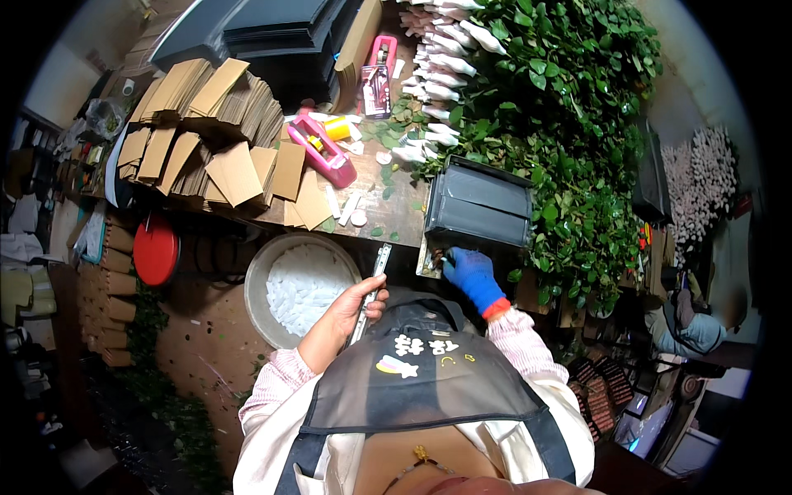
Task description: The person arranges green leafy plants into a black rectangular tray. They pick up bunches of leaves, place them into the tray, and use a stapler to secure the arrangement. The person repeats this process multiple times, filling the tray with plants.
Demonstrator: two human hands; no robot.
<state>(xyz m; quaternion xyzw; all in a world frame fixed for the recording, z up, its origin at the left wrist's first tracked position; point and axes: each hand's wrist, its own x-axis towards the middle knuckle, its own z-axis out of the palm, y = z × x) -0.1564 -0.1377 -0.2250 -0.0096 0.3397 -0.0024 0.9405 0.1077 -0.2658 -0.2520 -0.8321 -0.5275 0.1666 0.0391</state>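
Observation:
My left hand (354,307), bare, is closed around a long narrow metal stapler (373,278) that points up toward the table edge. My right hand (473,277), in a blue knitted glove with a red cuff, is at the rim of a small open box (427,260) with loose bits in it. A small pale piece shows by the gloved fingertips; whether they grip it cannot be told. Just beyond the glove, at the table edge, stands a dark box-shaped holder (479,201). Wrapped white flower heads (442,90) on leafy green stems (557,154) lie behind it.
Cardboard pieces (235,173) are stacked at the left of the wooden table (396,179). Pink tape dispensers (322,151) lie nearby. Below the edge, a round tub (257,297) holds white pieces, with a red stool (156,249) to its left. Another person (693,328) is at the far right.

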